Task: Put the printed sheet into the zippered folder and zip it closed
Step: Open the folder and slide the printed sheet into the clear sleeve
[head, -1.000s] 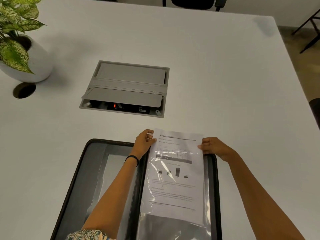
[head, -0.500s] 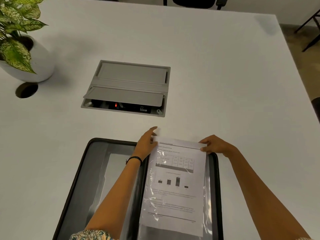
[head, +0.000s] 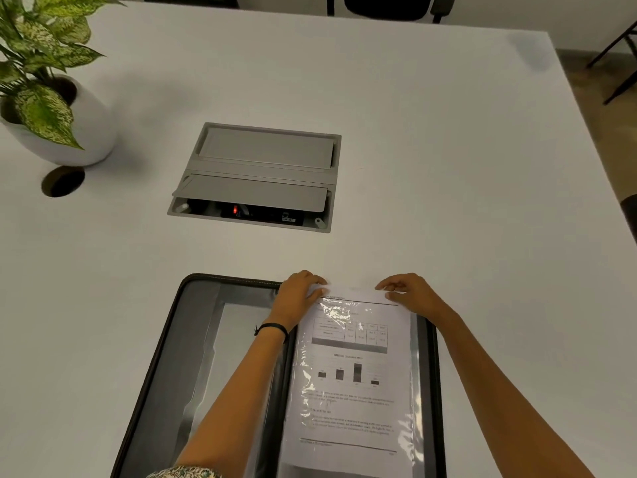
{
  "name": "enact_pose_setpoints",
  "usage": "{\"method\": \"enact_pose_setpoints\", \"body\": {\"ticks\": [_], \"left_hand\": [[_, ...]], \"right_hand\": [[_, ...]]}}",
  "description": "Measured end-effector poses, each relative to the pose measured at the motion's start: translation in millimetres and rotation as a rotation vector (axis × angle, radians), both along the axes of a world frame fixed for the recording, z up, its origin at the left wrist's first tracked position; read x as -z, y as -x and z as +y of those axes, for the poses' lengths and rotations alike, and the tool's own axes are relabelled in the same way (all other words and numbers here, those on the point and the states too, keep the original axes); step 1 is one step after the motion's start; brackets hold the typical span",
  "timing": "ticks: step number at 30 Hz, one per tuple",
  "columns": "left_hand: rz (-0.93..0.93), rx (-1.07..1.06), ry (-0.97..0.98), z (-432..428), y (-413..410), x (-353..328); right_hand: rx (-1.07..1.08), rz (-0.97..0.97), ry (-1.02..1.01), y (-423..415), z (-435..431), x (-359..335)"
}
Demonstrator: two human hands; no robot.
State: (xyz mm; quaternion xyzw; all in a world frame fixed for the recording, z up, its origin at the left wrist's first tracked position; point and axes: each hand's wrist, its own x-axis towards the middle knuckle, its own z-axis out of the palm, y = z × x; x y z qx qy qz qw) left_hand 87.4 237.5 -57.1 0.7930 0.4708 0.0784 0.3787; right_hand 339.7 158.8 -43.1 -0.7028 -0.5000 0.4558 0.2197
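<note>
The zippered folder [head: 193, 343] lies wide open on the white table, black-edged with grey inner panels. The printed sheet [head: 348, 391], with a table, a bar chart and text, lies on the folder's right half inside a clear plastic sleeve whose film glints over it. My left hand [head: 298, 298] holds the sheet's top left corner and the sleeve's edge. My right hand [head: 406, 293] pinches the top right corner. The sheet's top edge sits level with the folder's far edge.
A grey cable box [head: 256, 177] with a half-raised lid is set into the table ahead. A potted plant [head: 51, 108] in a white pot stands far left, beside a round cable hole [head: 63, 181]. Chairs stand beyond the table's far edge.
The sheet has slid toward me, deeper into the clear sleeve on the folder's right half. Both hands followed its top corners down to the folder's far edge.
</note>
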Motion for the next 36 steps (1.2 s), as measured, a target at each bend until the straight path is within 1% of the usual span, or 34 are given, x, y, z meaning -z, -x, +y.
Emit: {"method": "enact_pose_setpoints", "body": {"ticks": [12,16,20,23,25,27,30,33,36], "left_hand": [[-0.031,-0.024,0.045,-14,7,0],[-0.028,-0.022,0.032,-17,7,0],[0.082,0.070,-0.011,-25,9,0],[0.196,0.185,-0.042,-36,15,7],[0.251,0.225,-0.079,-46,21,13],[0.275,0.218,-0.125,-59,26,19],[0.264,0.173,-0.164,-82,32,24],[0.280,0.157,-0.217,-110,40,30],[0.274,0.151,-0.226,-131,50,35]], "right_hand": [[-0.033,-0.017,0.048,9,-22,2],[-0.022,-0.094,-0.001,13,-32,7],[-0.010,-0.248,-0.085,20,-50,15],[0.020,-0.318,-0.148,28,-67,21],[0.051,-0.378,-0.160,36,-77,24],[0.064,-0.429,-0.167,46,-87,26],[0.077,-0.447,-0.165,64,-115,29],[0.023,-0.508,-0.199,80,-154,37],[0.015,-0.486,-0.183,87,-181,42]]}}
